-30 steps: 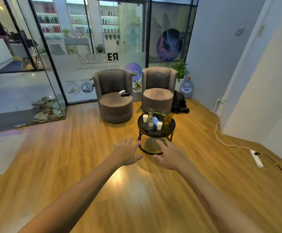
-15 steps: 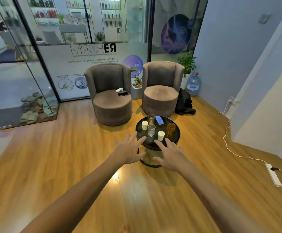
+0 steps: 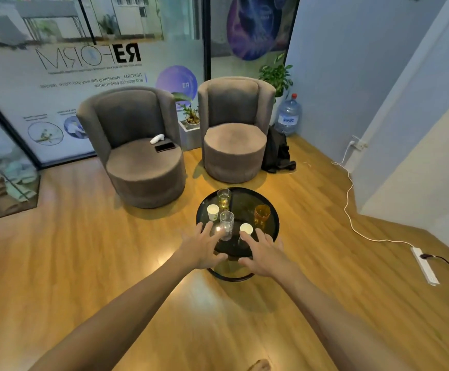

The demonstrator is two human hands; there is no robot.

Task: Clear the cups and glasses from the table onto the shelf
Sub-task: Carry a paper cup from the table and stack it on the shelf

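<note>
A small round black table [image 3: 273,228] stands on the wooden floor in front of me. On it are a white paper cup [image 3: 213,212] at the left, another white paper cup [image 3: 246,229] near the front, a clear glass [image 3: 226,225] between them, a clear glass with yellowish liquid [image 3: 224,199] at the back and an amber glass [image 3: 262,215] at the right. My left hand [image 3: 203,249] reaches over the table's near left edge with fingers spread, holding nothing. My right hand [image 3: 265,254] reaches just short of the front paper cup, fingers spread and empty.
Two brown armchairs [image 3: 143,156] [image 3: 235,137] stand behind the table; the left one holds a phone [image 3: 165,147] and a white object [image 3: 157,138]. A black bag [image 3: 278,153], a water jug [image 3: 288,116], a white cable [image 3: 349,199] and a power strip [image 3: 425,266] lie at the right. No shelf is in view.
I have come closer to the table, which now looms larger. Both hands have moved forward from short of the table to over its near edge.
</note>
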